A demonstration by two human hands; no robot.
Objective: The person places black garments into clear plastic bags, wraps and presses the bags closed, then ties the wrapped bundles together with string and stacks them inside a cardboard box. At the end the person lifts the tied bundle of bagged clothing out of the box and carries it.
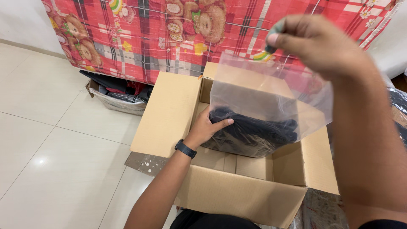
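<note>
The right hand (316,44) pinches the top of a clear plastic bag (271,106). The left hand (207,127) presses flat and open on the dark cloth (254,129) inside it, above the cardboard box (237,191).

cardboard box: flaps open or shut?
Open. The cardboard box has its flaps folded outward, and its inside is visible, where the left hand presses a clear bag of dark fabric.

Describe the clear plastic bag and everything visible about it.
The clear plastic bag is thin, glossy film, hanging upright over the open cardboard box. A folded black garment fills its bottom; the upper part is empty. The right hand pinches its top edge; the left hand presses its lower side.
</note>
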